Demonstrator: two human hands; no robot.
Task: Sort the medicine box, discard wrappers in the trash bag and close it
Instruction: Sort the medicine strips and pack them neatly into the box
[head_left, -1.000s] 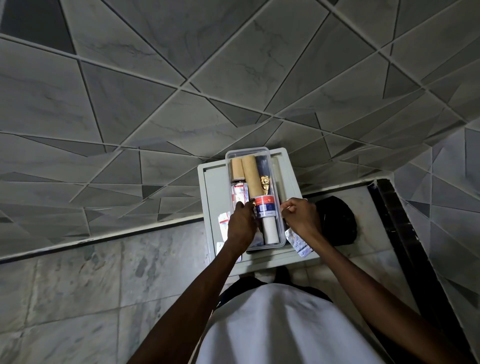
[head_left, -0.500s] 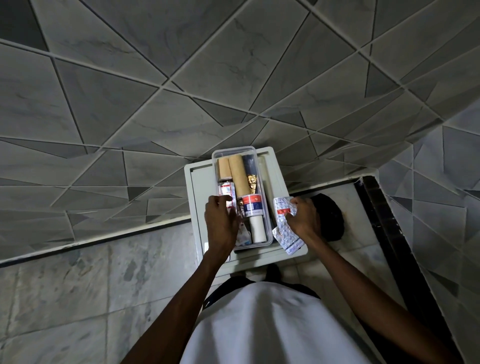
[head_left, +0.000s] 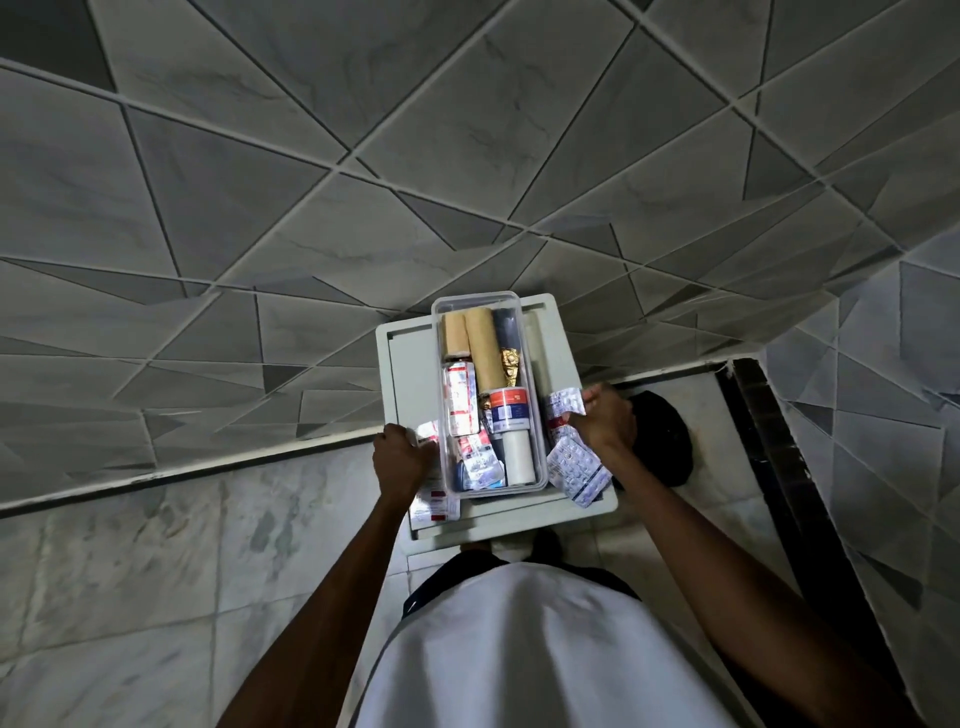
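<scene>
A clear plastic medicine box (head_left: 537, 332) stands on a small pale table (head_left: 408, 374). Inside lie tan bandage rolls (head_left: 485, 348), a red-and-white carton (head_left: 461, 397), a white bottle with a red and blue label (head_left: 511, 415) and blister strips. My right hand (head_left: 605, 423) is just right of the box, shut on a silver blister strip (head_left: 563, 402). More blister strips (head_left: 574, 467) lie on the table below it. My left hand (head_left: 402, 460) is at the box's left side, closed on small packets (head_left: 427, 432). Red-and-white packets (head_left: 434, 504) lie by its wrist.
A black trash bag (head_left: 662, 441) lies on the floor right of the table, partly behind my right hand. A tiled wall rises behind the table. A dark strip (head_left: 769, 467) runs along the floor on the right. My white shirt fills the bottom.
My right hand has drawn a blister strip out of the box to its right side. My left hand has moved from inside the box to its left edge.
</scene>
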